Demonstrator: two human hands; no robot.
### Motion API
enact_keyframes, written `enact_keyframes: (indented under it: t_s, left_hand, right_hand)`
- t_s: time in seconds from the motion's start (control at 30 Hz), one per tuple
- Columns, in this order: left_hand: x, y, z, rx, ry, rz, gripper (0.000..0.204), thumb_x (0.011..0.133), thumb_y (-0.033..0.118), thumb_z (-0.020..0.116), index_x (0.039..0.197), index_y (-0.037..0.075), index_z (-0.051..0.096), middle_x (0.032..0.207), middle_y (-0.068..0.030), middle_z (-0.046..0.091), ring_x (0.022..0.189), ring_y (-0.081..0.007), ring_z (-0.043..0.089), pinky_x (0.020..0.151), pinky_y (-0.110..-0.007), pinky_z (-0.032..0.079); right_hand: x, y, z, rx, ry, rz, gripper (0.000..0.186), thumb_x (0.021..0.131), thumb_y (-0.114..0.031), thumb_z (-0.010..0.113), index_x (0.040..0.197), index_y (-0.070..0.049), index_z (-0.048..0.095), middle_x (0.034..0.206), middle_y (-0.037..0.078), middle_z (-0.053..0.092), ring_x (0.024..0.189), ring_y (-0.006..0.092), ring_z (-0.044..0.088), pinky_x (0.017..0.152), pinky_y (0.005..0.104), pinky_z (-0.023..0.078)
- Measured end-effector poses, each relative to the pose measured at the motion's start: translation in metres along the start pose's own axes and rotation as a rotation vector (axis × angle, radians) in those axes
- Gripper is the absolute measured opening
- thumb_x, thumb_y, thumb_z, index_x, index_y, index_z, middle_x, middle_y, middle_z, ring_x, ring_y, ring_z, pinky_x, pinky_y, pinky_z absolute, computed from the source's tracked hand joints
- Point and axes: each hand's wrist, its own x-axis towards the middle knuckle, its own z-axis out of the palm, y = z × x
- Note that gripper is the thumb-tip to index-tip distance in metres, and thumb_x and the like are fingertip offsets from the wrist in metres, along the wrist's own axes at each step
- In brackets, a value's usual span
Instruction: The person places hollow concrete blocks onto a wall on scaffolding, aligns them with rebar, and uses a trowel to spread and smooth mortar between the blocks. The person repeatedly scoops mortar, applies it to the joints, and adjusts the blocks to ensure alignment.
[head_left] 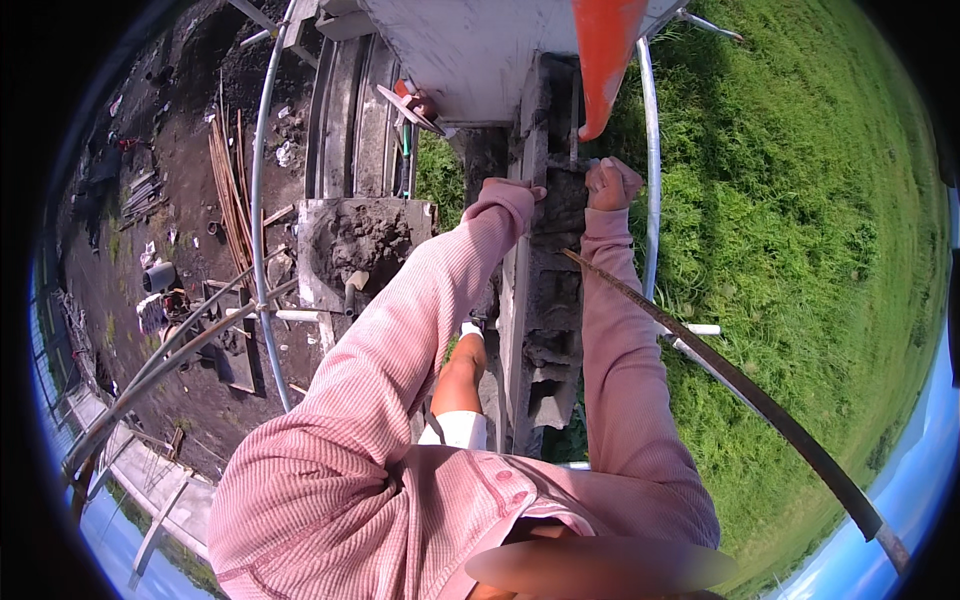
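A narrow hollow-block wall [553, 330], with grey mortar in its cells, runs away from me between my arms. My left hand [517, 189] is at its left side, beside a long board or form edge [515, 300]; its fingers are curled, partly behind the pink sleeve. Across the wall, my right hand [612, 184] is closed in a fist at the right edge. What either hand grips is hidden. A thin upright rod [575, 120] stands in the wall just beyond them. Grey mortar [370, 245] is heaped on a board [312, 270] to the left.
A pale panel [450, 50] and an orange pipe-like piece [605, 60] stand ahead. Scaffold pipes [652, 180] flank both sides. A dark curved strip [740, 390] crosses at right. Grass [780, 220] lies below right; dirt with wooden poles [228, 195] lies below left.
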Motion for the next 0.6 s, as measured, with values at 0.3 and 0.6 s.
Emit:
enact_keyframes:
  t_s: [0.3,0.6]
  left_hand:
    - [-0.002,-0.004,0.005,-0.060,0.051,0.095,0.035,0.072,0.016,0.088,0.103,0.005,0.076,0.098,-0.0111,0.075,0.089,-0.0206,0.069,0.082,-0.035,0.054]
    - [-0.004,0.003,-0.001,0.009,-0.048,0.045,0.041,0.076,0.021,0.086,0.112,0.007,0.072,0.111,-0.0102,0.071,0.096,-0.0219,0.067,0.086,-0.037,0.052]
  right_hand:
    - [0.006,-0.011,0.013,0.137,-0.077,-0.021,0.038,0.088,-0.010,0.057,0.056,-0.010,0.035,0.051,-0.002,0.036,0.044,0.0079,0.033,0.045,0.0275,0.026]
    - [0.009,-0.009,-0.015,0.288,0.181,0.142,0.036,0.089,-0.017,0.058,0.060,-0.013,0.039,0.054,0.000,0.038,0.044,0.0120,0.033,0.046,0.0307,0.029]
